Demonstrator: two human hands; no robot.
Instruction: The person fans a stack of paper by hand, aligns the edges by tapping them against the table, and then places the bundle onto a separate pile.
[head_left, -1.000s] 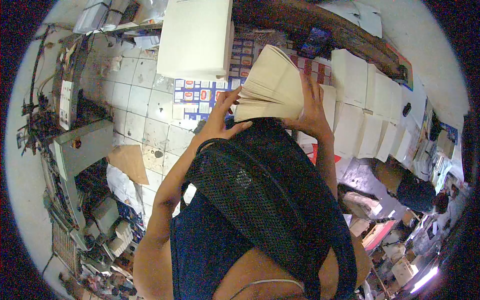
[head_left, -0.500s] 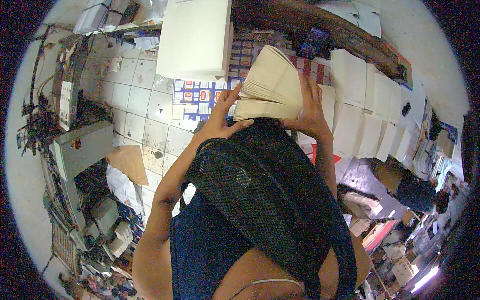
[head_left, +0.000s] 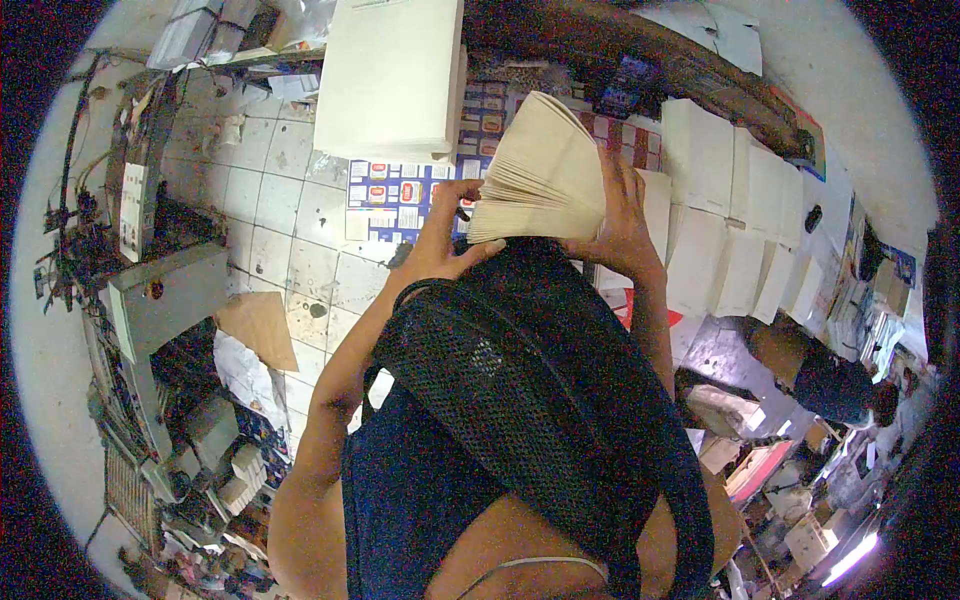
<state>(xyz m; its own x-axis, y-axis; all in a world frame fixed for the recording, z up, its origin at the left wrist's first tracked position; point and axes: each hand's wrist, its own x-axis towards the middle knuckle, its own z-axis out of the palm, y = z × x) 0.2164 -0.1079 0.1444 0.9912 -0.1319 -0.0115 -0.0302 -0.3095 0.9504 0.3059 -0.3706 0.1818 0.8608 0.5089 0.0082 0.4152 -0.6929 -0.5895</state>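
A thick stack of cream folded paper sheets (head_left: 545, 175) stands between my hands, its edges spread like a fan on the left. My right hand (head_left: 625, 220) grips the right side, fingers along the far edge and thumb near the bottom. At the left edges of the sheets is my left hand (head_left: 440, 235), with its fingers bent against them and its thumb at the near corner. Below the stack lies a sheet printed with blue and red packaging (head_left: 400, 195). A tall pile of cream paper (head_left: 388, 80) is just beyond my left hand.
Several white paper stacks (head_left: 700, 160) line the right side. White tiles (head_left: 265, 200) lie on the left, with brown cardboard (head_left: 258, 328) on them. A grey machine housing (head_left: 170, 295) stands far left. Another person (head_left: 825, 380) is at the right, near cluttered papers.
The gap between the upper and lower sheets has closed, and the edges are now fanned more evenly. My left fingers have curled in more. My right hand has hardly moved.
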